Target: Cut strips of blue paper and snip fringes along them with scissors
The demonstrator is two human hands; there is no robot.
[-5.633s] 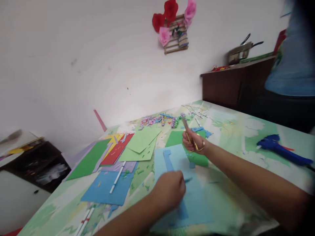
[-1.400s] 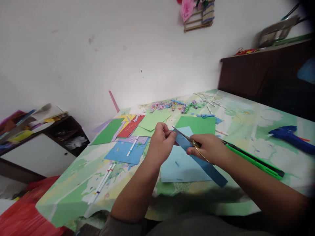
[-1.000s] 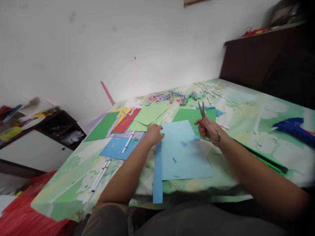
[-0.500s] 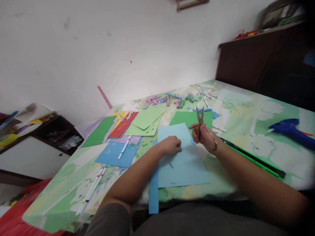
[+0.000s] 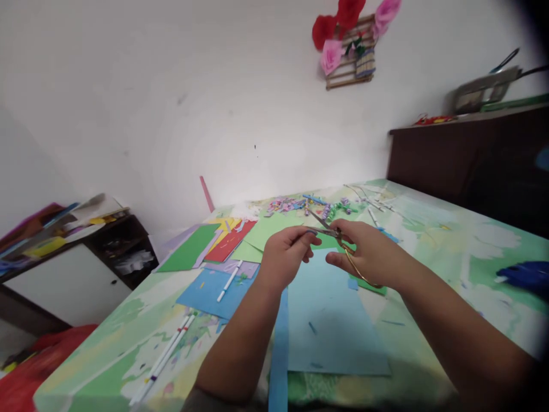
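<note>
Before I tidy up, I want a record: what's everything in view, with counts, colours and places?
table: 1, patterned green cover, centre
pale sheet: 1, light blue, table's front
paper strip: 1, blue, left of pale sheet
blue sheet: at least 1, blue, table's left
markers: at least 3, white, mostly table's left
other sheets: several, green, red, yellow, purple, mostly table's left
scraps: many, mixed colours, table's back
tool: 1, blue, right edge, blurred
flowers: 4, red and pink, wall
cabinets: 2, dark brown right, white-doored left
red material: 1, red, lower left
scissors: 1, silver, in right hand
left hand: 1, beside scissors
right hand: 1, on scissors
</note>
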